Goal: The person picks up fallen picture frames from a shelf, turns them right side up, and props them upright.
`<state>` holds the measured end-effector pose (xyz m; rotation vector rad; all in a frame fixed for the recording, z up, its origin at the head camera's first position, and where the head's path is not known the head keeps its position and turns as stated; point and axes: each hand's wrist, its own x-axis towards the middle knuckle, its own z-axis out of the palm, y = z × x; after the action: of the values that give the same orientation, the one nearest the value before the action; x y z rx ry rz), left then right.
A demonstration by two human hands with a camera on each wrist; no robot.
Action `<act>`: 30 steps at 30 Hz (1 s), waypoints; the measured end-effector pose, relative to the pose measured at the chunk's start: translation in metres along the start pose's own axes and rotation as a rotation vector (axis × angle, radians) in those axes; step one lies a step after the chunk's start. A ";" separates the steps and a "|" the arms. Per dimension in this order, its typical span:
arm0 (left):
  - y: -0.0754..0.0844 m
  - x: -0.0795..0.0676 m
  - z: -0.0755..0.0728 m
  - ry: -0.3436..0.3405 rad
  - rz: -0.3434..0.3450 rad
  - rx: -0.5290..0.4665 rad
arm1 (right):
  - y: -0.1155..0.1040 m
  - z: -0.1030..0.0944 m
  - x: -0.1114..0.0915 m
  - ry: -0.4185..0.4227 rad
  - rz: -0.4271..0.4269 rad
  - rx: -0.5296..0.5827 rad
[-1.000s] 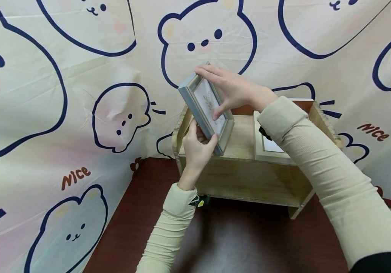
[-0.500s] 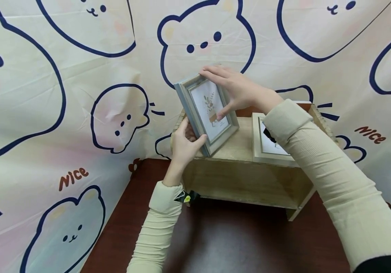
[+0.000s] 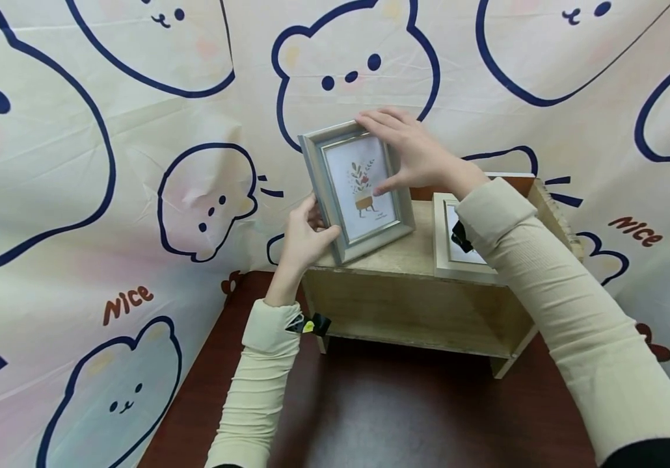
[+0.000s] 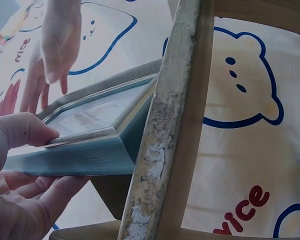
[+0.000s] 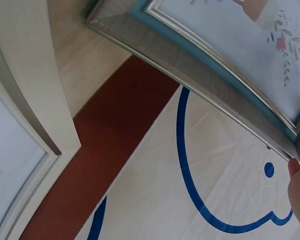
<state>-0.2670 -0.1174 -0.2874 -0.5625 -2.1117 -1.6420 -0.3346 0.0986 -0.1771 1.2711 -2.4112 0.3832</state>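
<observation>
A blue-grey picture frame (image 3: 348,247) with a potted-plant print leans tilted over the left part of the wooden shelf's top (image 3: 423,221); whether its bottom corner touches the wood is unclear. My left hand (image 3: 306,235) grips its lower left edge, thumb on the front rim and fingers behind, as the left wrist view (image 4: 27,132) confirms. At the upper right corner my right hand (image 3: 417,153) rests straight fingers on the edge, its thumb stretched over the glass. The right wrist view shows just one fingertip (image 5: 293,167) at the frame's corner.
A cream picture frame (image 3: 446,266) lies face up on the shelf's right part, partly hidden by my right sleeve. Raised side panels (image 3: 557,211) bound the shelf top. Below is a dark red-brown surface (image 3: 405,409); a cartoon-bear cloth (image 3: 206,117) hangs behind.
The blue-grey frame has swung from a steep side angle to face me more fully. My left hand has moved left with its edge; my right hand has shifted slightly right.
</observation>
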 end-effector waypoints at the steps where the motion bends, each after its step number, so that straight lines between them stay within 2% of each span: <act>1: 0.000 0.000 0.000 -0.001 -0.008 -0.003 | 0.002 0.001 0.000 0.027 -0.012 0.016; 4: 0.001 0.000 0.001 -0.008 -0.018 -0.007 | 0.009 0.001 -0.002 0.082 -0.022 0.056; 7: 0.004 0.000 0.000 -0.016 -0.015 -0.008 | 0.015 0.000 -0.004 0.088 0.047 0.113; 11: 0.021 -0.005 -0.001 -0.019 -0.013 -0.005 | 0.020 0.000 -0.007 0.037 0.180 0.201; 14: 0.031 -0.008 -0.001 -0.020 -0.023 -0.015 | 0.024 0.001 -0.008 -0.012 0.227 0.288; 16: 0.032 -0.008 -0.001 -0.024 -0.028 -0.019 | 0.026 0.001 -0.009 -0.057 0.258 0.330; 21: 0.025 -0.005 -0.001 -0.034 -0.033 -0.004 | 0.028 0.002 -0.010 -0.137 0.340 0.408; 26: 0.005 0.003 -0.005 -0.076 -0.036 -0.012 | 0.030 0.004 -0.012 -0.134 0.367 0.458; 30: 0.004 0.008 -0.013 -0.137 -0.068 0.070 | 0.030 0.003 -0.016 -0.120 0.379 0.491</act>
<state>-0.2707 -0.1282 -0.2768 -0.6027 -2.3008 -1.5992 -0.3518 0.1257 -0.1893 1.0239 -2.7674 1.0900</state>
